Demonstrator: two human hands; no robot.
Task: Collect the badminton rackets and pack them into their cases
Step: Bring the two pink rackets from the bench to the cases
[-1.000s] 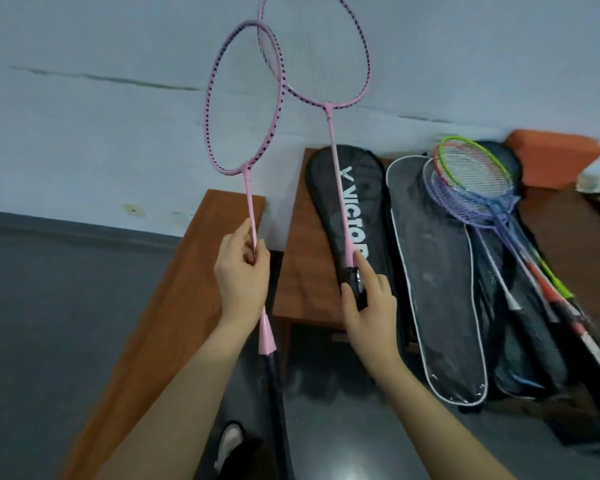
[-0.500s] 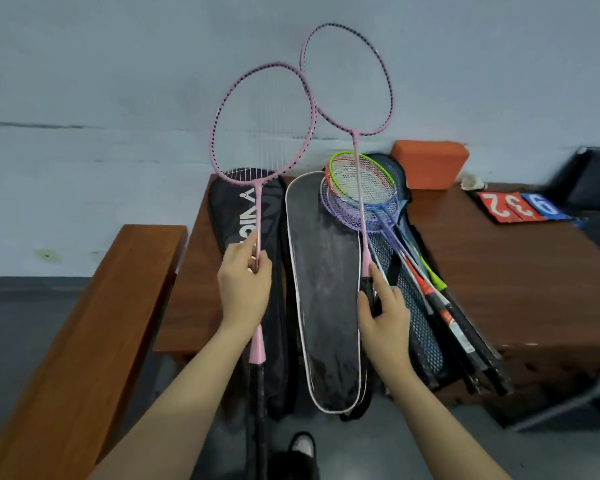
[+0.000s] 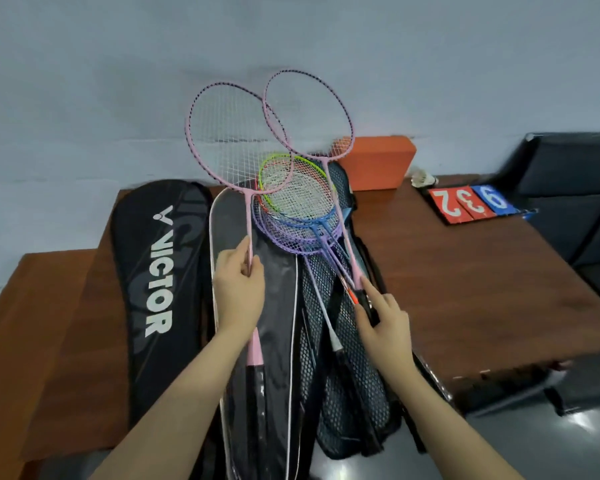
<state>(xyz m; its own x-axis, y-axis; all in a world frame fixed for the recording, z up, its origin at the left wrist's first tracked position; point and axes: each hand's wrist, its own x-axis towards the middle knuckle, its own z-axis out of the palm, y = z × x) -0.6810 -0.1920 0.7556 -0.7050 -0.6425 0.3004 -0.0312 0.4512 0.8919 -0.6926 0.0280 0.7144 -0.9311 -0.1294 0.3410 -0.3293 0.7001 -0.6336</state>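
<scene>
While we hold one pink racket in each hand above the counter (image 3: 465,271), the job now is to bring both down onto the cases without tangling strings. Our left hand (image 3: 239,282) is curled round the shaft of the left pink racket (image 3: 238,140), whose black grip hangs below the wrist, and its head stands tilted over the white-trimmed case (image 3: 257,341). Our right hand (image 3: 381,320) pinches the right pink racket (image 3: 309,112) where shaft meets handle, forefinger laid along it; that shaft crosses the pile of coloured rackets (image 3: 291,199), green, blue and purple, which lies on the mesh case (image 3: 347,375). The two pink heads overlap near their rims, so we judge it wise to part them a little or stack them flat, face to face, before lowering. The Victor case (image 3: 160,271) lies shut at the left and hangs off the counter's front edge, as do the other cases. We should pick which case takes this pair, likely the white-trimmed one since it sits right under the left racket, and we cannot tell whether its zip is open. Lowering heads first toward the wide end should keep the frames from catching. The loose pile may slide if the right shaft drags over it, so we lift clear first.
</scene>
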